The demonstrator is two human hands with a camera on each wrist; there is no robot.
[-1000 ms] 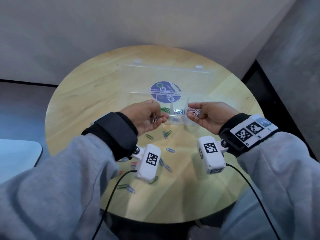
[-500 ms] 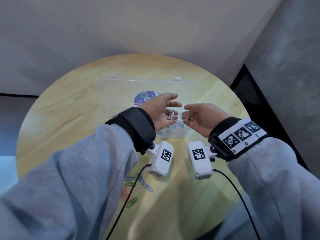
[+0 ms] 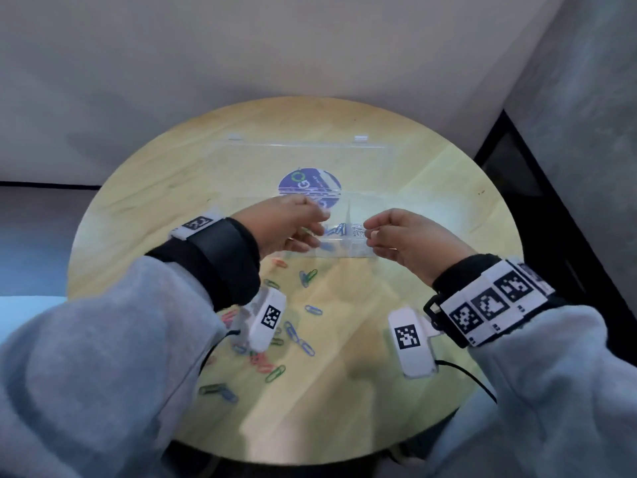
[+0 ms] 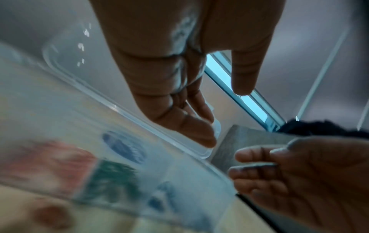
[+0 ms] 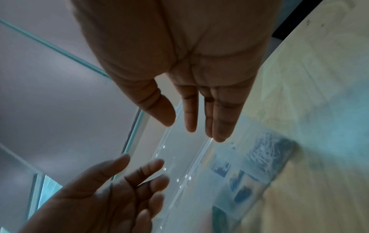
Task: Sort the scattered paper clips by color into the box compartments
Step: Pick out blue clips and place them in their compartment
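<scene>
A clear compartment box (image 3: 344, 254) sits open on the round table, its lid (image 3: 303, 157) laid back. Blue clips (image 3: 336, 229) and silver clips (image 3: 358, 231) lie in adjacent compartments. My left hand (image 3: 320, 229) and right hand (image 3: 368, 232) hover side by side over the box's front edge. In the right wrist view my right hand (image 5: 191, 129) has straight fingers with nothing in them. The left wrist view shows my left hand (image 4: 225, 116) with fingers extended; pale glints in its palm are too blurred to name. Several coloured clips (image 3: 308, 276) lie loose on the table.
The wooden table (image 3: 431, 188) stands against a pale wall. More loose clips (image 3: 275, 372) lie near the front left under my left wrist camera. Red (image 4: 54, 165) and green (image 4: 111, 178) clips fill the box's left compartments. A dark gap (image 3: 517, 174) runs along the right.
My left hand has turned from palm-up to palm-down over the box. The silver clip that lay in its palm half a second ago no longer shows. Both hands stay close together.
</scene>
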